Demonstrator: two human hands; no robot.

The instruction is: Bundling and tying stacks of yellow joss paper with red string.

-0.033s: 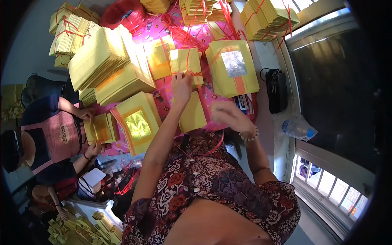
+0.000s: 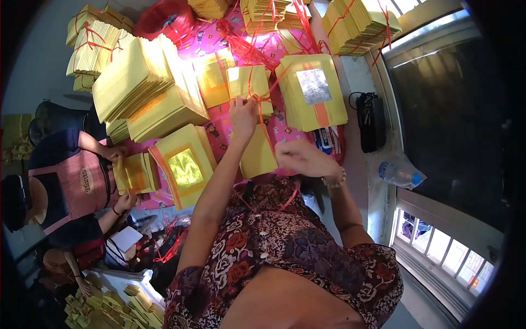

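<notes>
A bundle of yellow paper point(image 2: 247, 81) lies on the pink patterned table cover, bound crosswise with red string point(image 2: 250, 82). At the knot on its near edge, my left hand point(image 2: 243, 118) is closed, its fingertips pinching the string. My right hand point(image 2: 307, 159), wearing a beaded bracelet, is curled and slightly blurred to the lower right. A red strand runs from the knot toward its fingers. Below the bundle, another yellow paper stack point(image 2: 258, 153) lies partly under the right fingertips. A larger yellow stack point(image 2: 315, 107) with a silver square and orange band sits to the right.
Tall yellow paper stacks point(image 2: 159, 93) stand at left, near a red basin point(image 2: 164, 24). Loose red strings point(image 2: 255, 46) lie at the back. On the left, a co-worker point(image 2: 71, 175) handles yellow paper. A plastic bottle point(image 2: 400, 174) and black pouch point(image 2: 371, 123) rest by the window.
My right hand has moved slightly left, toward the near yellow stack. A red strand now stretches from the knot toward it. The left hand stays at the knot.
</notes>
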